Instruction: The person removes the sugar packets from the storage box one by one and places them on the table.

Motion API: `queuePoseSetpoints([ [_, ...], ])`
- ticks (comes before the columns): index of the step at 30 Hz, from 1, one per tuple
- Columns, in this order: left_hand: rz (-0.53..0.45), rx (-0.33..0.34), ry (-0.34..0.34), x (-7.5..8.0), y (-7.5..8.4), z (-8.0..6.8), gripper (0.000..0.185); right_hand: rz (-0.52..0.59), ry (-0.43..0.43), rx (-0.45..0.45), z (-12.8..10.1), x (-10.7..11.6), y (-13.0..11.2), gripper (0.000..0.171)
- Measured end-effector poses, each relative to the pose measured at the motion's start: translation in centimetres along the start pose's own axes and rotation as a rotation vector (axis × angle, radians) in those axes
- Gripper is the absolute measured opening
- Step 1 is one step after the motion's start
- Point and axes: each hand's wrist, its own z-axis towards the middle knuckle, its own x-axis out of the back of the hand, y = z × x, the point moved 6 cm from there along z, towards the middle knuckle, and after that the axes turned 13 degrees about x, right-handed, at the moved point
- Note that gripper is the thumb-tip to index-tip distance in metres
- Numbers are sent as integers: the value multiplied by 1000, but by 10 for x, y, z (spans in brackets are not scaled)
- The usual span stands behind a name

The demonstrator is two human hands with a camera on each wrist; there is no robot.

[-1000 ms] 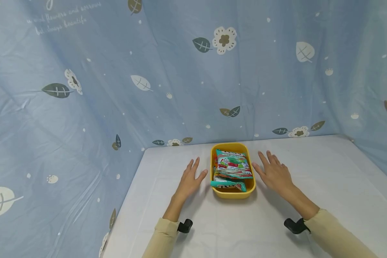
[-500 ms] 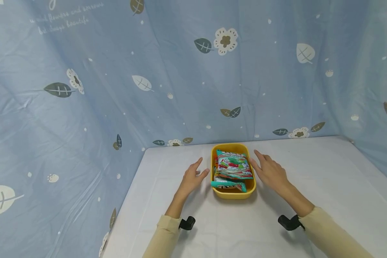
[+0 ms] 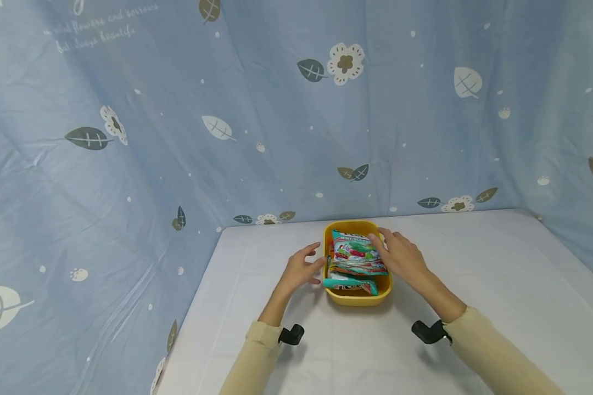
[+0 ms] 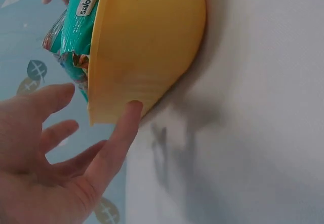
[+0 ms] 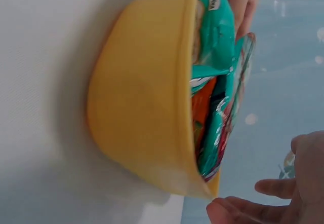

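Note:
A yellow plastic bin (image 3: 358, 301) stands on the white table and holds several shiny snack packets. On top lies a teal packet (image 3: 357, 252) with red and green print, and another teal packet (image 3: 350, 284) leans at the near end. My left hand (image 3: 296, 270) is at the bin's left side, fingers spread and slightly bent; in the left wrist view one fingertip overlaps the bin's wall, and contact cannot be told. My right hand (image 3: 402, 257) is at the right rim, its thumb over the top packet, its fingers outside the far right corner.
The white tabletop (image 3: 474, 263) spreads around the bin. Behind and to the left hangs a blue curtain (image 3: 277, 120) with leaves and flowers. A black wrist mount (image 3: 291, 334) sits on the left wrist, a second mount (image 3: 429, 332) on the right.
Both hands have moved inward to the bin, the right farther, from beside it to over its right rim. The left hand's fingers have bent a little. Bin and packets have stayed in place.

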Motion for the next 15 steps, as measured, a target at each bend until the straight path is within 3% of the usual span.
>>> queuePoseSetpoints([
  [6, 21, 1, -9, -3, 3, 4, 56, 26, -16, 10, 8, 0, -7, 67],
  [15, -10, 15, -35, -7, 2, 11, 53, -54, -93, 6, 15, -8, -12, 72],
])
